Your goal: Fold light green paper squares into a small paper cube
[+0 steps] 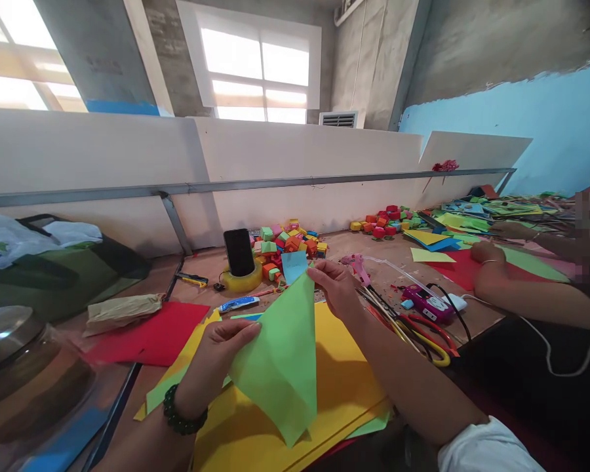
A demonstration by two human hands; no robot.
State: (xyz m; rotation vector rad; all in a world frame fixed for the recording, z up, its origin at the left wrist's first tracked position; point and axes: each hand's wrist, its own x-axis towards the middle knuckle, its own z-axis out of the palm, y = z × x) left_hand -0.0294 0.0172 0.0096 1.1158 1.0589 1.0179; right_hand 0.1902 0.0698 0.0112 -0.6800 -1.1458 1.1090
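A sheet of green paper [282, 360] hangs between my two hands, tilted so that one corner points down. My left hand [229, 344] pinches its left edge between thumb and fingers. At the upper corner, my right hand [335, 286] grips the same sheet with its fingertips. Beneath it lies a stack of yellow paper [344, 367], with green sheets showing at its edges. A small light-blue paper piece [294, 265] shows just behind the raised corner. Scissors [430, 334] with red and yellow handles lie beside my right forearm, which partly hides them.
Behind the sheet stand a phone [238, 252] on a yellow tape roll [243, 278] and a pile of small colored paper cubes [292, 244]. A pink glue gun [358, 267] and a purple device [430, 303] lie to the right. Another person's arm [531, 288] rests over red paper [459, 270].
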